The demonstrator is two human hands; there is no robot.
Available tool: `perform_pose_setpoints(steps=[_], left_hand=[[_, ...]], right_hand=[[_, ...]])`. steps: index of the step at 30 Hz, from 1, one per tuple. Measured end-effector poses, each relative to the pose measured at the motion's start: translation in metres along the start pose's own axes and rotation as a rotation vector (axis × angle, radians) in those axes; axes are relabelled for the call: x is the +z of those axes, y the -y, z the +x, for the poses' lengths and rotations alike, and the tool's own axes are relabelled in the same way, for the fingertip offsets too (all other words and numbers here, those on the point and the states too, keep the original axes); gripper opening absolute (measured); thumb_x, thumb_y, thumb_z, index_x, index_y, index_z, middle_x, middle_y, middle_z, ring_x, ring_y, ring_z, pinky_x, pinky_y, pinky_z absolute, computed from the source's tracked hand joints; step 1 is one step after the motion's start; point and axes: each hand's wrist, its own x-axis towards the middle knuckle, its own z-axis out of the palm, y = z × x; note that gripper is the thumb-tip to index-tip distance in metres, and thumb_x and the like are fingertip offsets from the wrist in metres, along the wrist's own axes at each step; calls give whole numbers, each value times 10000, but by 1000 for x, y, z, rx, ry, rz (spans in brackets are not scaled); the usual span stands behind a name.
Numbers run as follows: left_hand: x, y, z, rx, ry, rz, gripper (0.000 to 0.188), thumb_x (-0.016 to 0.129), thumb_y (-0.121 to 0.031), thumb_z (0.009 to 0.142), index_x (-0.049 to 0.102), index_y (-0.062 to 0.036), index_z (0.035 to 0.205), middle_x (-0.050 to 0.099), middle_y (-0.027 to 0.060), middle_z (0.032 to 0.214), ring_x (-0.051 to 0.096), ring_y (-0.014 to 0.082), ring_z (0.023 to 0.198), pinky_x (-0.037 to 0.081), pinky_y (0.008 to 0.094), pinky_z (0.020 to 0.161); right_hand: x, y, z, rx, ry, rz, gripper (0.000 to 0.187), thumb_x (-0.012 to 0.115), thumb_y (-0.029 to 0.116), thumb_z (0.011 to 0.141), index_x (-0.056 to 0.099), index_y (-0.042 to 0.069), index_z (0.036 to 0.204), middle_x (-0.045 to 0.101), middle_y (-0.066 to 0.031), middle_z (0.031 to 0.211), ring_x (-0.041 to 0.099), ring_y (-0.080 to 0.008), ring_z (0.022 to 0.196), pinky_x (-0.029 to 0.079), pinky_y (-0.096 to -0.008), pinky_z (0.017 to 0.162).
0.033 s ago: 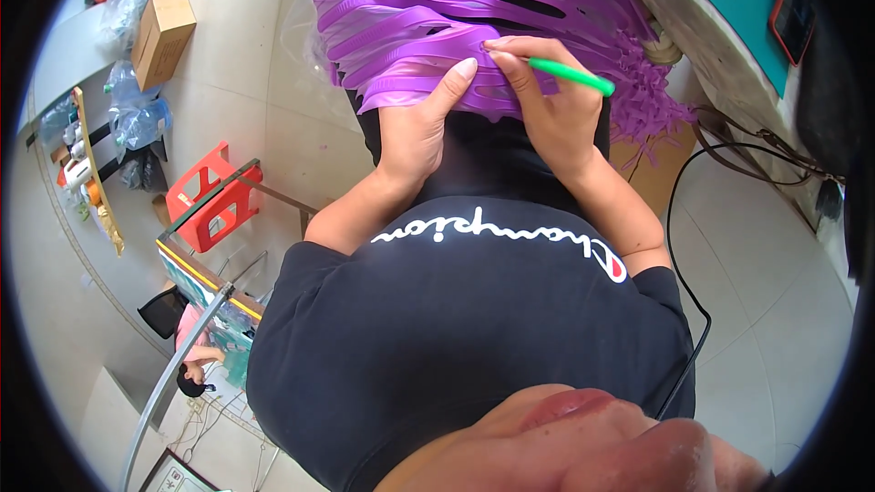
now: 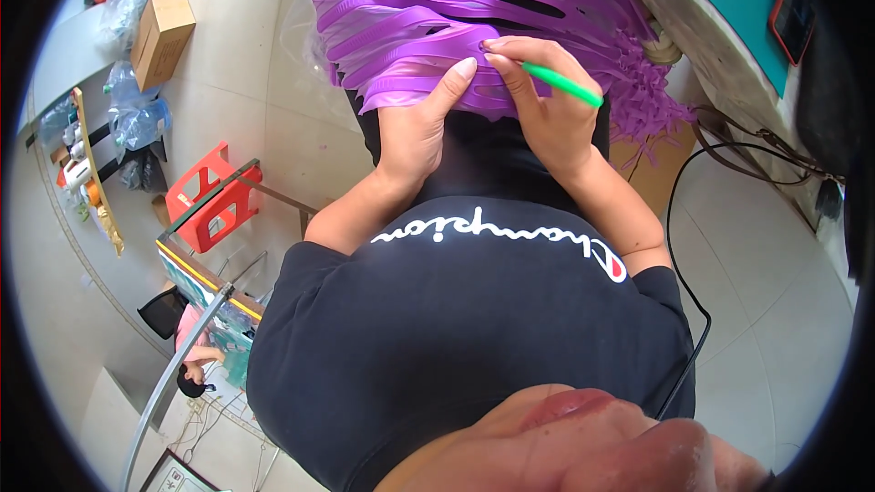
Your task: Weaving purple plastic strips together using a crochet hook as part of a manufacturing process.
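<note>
Across my lap lie purple rubbery strips point(image 2: 401, 50), long and slotted, joined by thin translucent film. My left hand point(image 2: 412, 137) grips their near edge, thumb on top and the other fingers hidden underneath. In my right hand point(image 2: 561, 118) is a slim tool with a bright green handle point(image 2: 567, 86), held like a pen. Its tip, covered by my fingertips, is at a small hole near the right end of one strip. The kind of tool cannot be made out. To the right of the strips hangs a bunch of small purple scraps point(image 2: 652, 109).
A table with a green mat point(image 2: 738, 0) and a phone point(image 2: 791, 18) stands at the upper right. A black cable point(image 2: 679, 210) loops down on the right. At left are a red stool point(image 2: 214, 200), a cardboard box point(image 2: 164, 36) and a person point(image 2: 193, 346) at another table.
The green handle has dipped slightly downward and to the left as my right fingers shift. My left hand stays where it was on the purple strips.
</note>
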Motion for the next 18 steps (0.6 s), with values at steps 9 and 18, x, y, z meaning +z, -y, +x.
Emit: perform_pose_setpoints(steps=[9,18], left_hand=[[4,3,-1,-5,38,98,264,672,-44,867,618,8,1120,648,83,1075,607,164,992,467,305,919],[7,-1,2,57,22,18,267,640,-18,884,589,2,1145,626,76,1098,586,170,1034,443,308,952]], right_hand=[[-25,-10,-11,-188,-170,-201,75,632,-30,871,605,-29,940,689,-152,906,674,-247,843,533,-318,777],[-57,-20,-18,-31,-379,-72,64,566,-7,928,552,-42,979,684,-180,916,675,-232,873,544,-314,814]])
